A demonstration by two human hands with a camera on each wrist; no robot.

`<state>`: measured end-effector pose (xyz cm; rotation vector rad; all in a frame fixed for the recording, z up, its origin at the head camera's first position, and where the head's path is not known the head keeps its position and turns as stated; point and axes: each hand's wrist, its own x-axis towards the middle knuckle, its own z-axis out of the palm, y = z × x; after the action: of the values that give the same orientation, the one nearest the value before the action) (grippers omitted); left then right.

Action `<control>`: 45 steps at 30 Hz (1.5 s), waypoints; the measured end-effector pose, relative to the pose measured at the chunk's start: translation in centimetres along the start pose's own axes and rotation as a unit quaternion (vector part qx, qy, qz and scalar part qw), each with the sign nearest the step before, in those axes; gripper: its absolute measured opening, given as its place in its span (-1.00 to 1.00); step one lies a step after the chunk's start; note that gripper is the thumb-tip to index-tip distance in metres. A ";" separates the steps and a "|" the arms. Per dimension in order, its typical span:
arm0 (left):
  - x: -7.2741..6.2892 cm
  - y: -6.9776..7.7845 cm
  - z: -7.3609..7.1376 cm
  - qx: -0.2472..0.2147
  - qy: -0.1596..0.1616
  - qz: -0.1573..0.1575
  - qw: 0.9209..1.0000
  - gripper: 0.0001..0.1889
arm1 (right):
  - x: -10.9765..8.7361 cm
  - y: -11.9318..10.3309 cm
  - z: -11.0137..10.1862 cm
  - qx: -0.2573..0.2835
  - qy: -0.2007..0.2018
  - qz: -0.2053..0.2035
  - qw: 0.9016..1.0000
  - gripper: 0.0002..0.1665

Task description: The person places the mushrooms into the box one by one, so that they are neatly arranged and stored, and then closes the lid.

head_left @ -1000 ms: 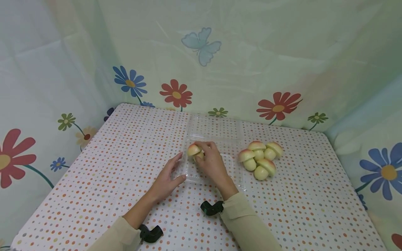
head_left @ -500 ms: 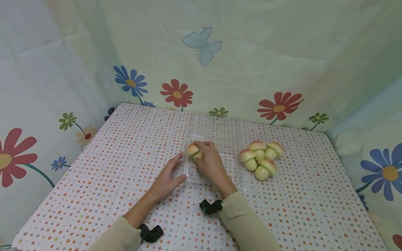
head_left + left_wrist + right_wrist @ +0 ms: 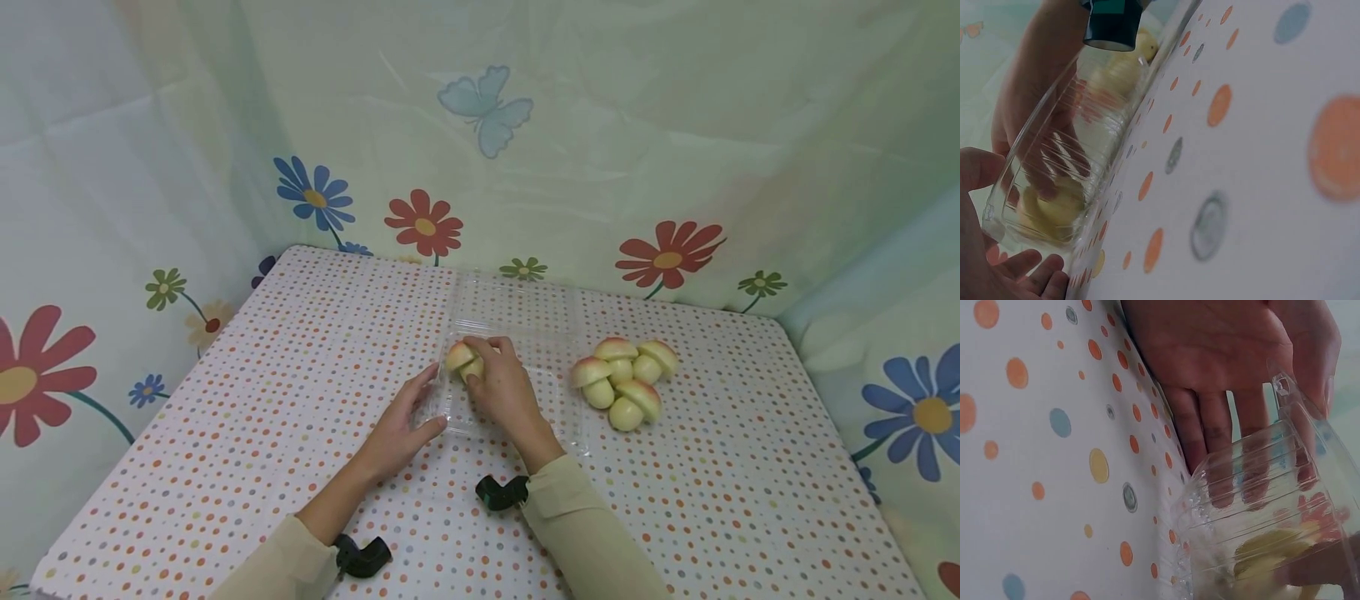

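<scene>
My right hand (image 3: 508, 390) pinches a pale yellow toy mushroom (image 3: 461, 357) with a reddish cap, inside the left part of a clear plastic clamshell container (image 3: 551, 398). Its fingertips press on the mushroom (image 3: 1060, 215) behind the ribbed wall in the left wrist view. My left hand (image 3: 399, 423) lies along the container's left side, thumb at the near left corner. In the right wrist view, the left hand (image 3: 1210, 350) shows straight fingers against the outside of the wall, with the thumb by the rim.
Several similar toy mushrooms (image 3: 636, 395) lie clustered just right of the container. Its transparent lid (image 3: 513, 304) is folded back toward the rear curtain (image 3: 570, 192). A dotted cloth (image 3: 337, 333) covers the table. Black wrist mounts (image 3: 501, 493) stick out from both sleeves.
The pinched toy mushroom and right hand have shifted very slightly within the container. My left hand stays at the container's side.
</scene>
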<state>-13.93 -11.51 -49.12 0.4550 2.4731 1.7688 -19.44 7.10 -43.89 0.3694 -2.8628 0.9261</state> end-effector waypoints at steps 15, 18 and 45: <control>-0.1 0.0 0.0 0.002 -0.003 0.004 1.000 -0.16 | -0.6 -0.1 -1.0 0.029 0.032 0.019 0.999 -0.29; -0.1 0.0 0.0 0.004 -0.003 0.002 1.000 -0.16 | -0.6 -0.2 -1.3 0.034 0.032 0.025 0.999 -0.29; 0.0 -0.1 -0.1 -0.007 -0.007 0.010 1.000 -0.15 | -2.0 0.0 -4.1 0.081 0.075 0.039 0.993 -0.36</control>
<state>-13.95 -11.68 -49.18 0.4921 2.4550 1.7821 -17.39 9.94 -40.95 0.1935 -2.6903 1.1534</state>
